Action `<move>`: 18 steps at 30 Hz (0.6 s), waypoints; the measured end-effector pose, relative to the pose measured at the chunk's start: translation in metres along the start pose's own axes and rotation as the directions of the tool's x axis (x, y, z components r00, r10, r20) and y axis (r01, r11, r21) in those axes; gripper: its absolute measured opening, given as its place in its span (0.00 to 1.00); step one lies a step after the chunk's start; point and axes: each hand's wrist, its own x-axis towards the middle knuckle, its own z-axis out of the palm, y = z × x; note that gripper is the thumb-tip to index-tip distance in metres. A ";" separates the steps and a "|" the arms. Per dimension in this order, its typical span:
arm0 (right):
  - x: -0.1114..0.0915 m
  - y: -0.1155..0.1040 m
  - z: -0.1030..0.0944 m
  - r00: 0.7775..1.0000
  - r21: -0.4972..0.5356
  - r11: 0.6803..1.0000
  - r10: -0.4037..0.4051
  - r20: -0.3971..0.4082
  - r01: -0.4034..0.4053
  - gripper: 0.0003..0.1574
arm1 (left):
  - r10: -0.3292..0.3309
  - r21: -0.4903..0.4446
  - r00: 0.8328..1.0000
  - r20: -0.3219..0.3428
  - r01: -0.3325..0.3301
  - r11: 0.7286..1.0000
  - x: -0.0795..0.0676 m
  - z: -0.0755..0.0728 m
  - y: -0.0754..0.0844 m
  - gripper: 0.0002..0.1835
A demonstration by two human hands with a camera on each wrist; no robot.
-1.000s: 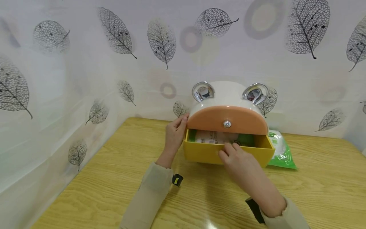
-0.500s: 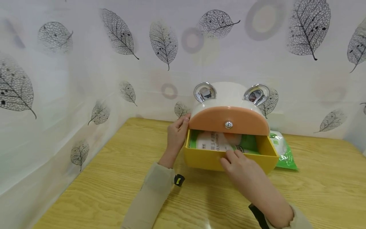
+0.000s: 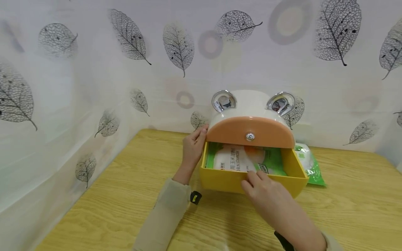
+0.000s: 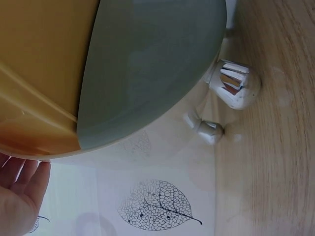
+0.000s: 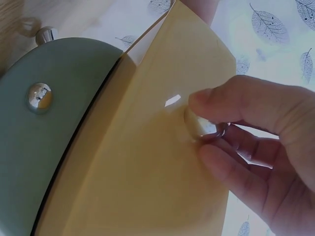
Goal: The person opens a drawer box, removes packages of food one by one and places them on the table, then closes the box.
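A white animal-shaped drawer box (image 3: 251,101) with shiny silver eyes stands at the back of the table. Its upper orange drawer (image 3: 226,130) is closed. The lower yellow drawer (image 3: 220,180) is pulled out, and a green and white bag of corn starch (image 3: 230,158) lies inside. My right hand (image 3: 273,195) pinches the yellow drawer's silver knob (image 5: 201,125) between thumb and fingers, as the right wrist view shows. My left hand (image 3: 192,150) steadies the left side of the box, its extended fingertips (image 4: 42,172) against the side wall.
Another green and white bag (image 3: 311,165) lies on the wooden table (image 3: 132,181), just right of the box and partly behind it. A curtain with leaf prints (image 3: 179,48) hangs close behind the box and along the left side.
The yellow drawer has slid farther out toward me with my right hand at its front, uncovering more of the corn starch bag. My left hand has stayed at the box's side.
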 end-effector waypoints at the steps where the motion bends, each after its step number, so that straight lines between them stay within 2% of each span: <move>1: 0.000 -0.001 0.000 1.000 0.000 1.000 -0.003 -0.001 0.003 0.16 | 0.001 -0.001 1.000 0.001 -0.001 1.000 0.000 0.000 0.000 0.14; 10: -0.002 -0.003 -0.002 0.999 -0.018 0.999 -0.037 -0.037 0.037 0.15 | 0.011 0.011 1.000 -0.013 -0.011 1.000 0.000 -0.002 0.000 0.14; 18: -0.004 -0.007 -0.005 0.999 -0.022 0.999 -0.048 -0.002 0.048 0.15 | 0.009 0.019 1.000 -0.007 -0.009 1.000 0.000 0.000 -0.001 0.14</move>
